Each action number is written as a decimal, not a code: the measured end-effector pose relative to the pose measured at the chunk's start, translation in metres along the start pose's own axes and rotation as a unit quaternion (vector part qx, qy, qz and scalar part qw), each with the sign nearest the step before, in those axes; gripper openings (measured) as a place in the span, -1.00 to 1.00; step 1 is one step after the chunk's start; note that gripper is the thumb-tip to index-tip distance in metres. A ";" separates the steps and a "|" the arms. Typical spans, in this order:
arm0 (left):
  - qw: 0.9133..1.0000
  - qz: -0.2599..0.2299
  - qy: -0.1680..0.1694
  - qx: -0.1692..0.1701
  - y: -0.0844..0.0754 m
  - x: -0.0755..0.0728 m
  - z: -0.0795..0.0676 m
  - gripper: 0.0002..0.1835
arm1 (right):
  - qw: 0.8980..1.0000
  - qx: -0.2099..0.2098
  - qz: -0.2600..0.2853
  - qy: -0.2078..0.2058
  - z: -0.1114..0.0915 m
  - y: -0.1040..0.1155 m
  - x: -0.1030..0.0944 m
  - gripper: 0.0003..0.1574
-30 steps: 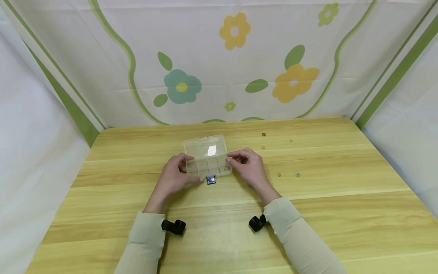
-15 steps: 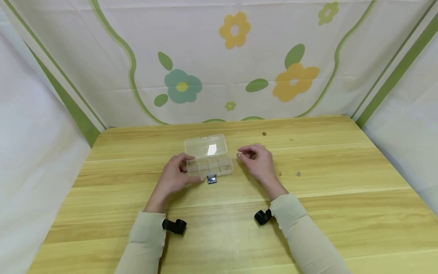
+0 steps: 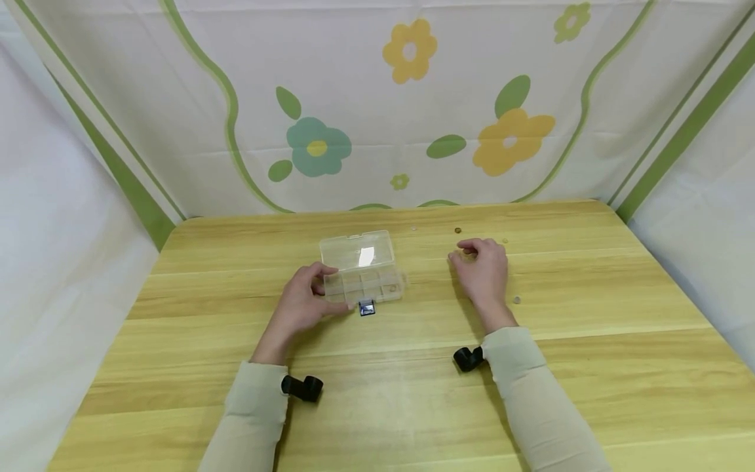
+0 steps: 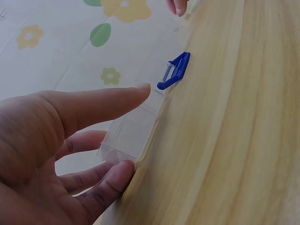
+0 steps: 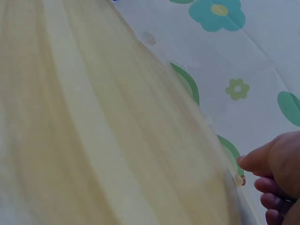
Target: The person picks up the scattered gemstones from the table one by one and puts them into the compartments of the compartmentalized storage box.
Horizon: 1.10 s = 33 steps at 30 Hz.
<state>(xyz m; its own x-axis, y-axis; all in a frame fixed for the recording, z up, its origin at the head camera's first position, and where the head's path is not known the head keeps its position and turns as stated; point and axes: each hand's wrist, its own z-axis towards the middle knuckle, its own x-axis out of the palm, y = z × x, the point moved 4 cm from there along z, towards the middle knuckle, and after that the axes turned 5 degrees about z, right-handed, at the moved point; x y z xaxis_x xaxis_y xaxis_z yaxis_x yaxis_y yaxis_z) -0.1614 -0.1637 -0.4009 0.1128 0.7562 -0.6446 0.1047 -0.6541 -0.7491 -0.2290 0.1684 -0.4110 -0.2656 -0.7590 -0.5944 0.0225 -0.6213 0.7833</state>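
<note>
We see a pale wood-grain table (image 3: 401, 400); short of its far edge stands a clear plastic compartment box (image 3: 352, 284), its lid raised. The left hand (image 3: 299, 299) grips the box's left end, thumb along the front. The right hand (image 3: 485, 270) curves loosely, thumb and forefinger apart, holding nothing we can make out. A blue plastic latch (image 3: 367, 308) hangs at the box's front edge. Smallest, we spot a silver-grey round piece (image 3: 516, 299) right of that hand and a dark brown ring (image 3: 457, 230) near the table's far edge.

Right grip (image 3: 482, 272) now well apart from the clear box (image 3: 352, 283), farther right.
</note>
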 end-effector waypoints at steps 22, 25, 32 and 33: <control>1.000 -0.008 0.001 0.015 0.005 -0.001 -0.001 -0.20 | 0.996 -0.007 -0.087 0.007 0.001 -0.009 0.001 -0.68; 1.000 -0.015 -0.001 0.017 0.007 0.000 0.000 -0.18 | 0.996 -0.012 -0.088 0.013 0.001 -0.009 0.001 -0.70; 0.999 -0.027 -0.009 0.019 0.012 0.001 0.000 -0.17 | 0.996 -0.016 -0.080 0.019 0.001 -0.008 0.003 -0.69; 0.999 -0.029 -0.010 0.020 0.013 0.001 0.000 -0.17 | 0.997 -0.016 -0.076 0.020 0.001 -0.008 0.003 -0.69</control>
<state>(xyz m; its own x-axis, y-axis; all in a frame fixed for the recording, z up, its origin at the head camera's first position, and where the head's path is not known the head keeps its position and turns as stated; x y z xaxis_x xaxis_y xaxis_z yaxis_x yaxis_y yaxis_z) -0.1598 -0.1714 -0.4109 0.0884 0.7927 -0.6032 0.0710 -0.6090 -0.7900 -0.2306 0.1711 -0.4189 -0.2294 -0.6624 -0.7132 0.0153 -0.7351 0.6778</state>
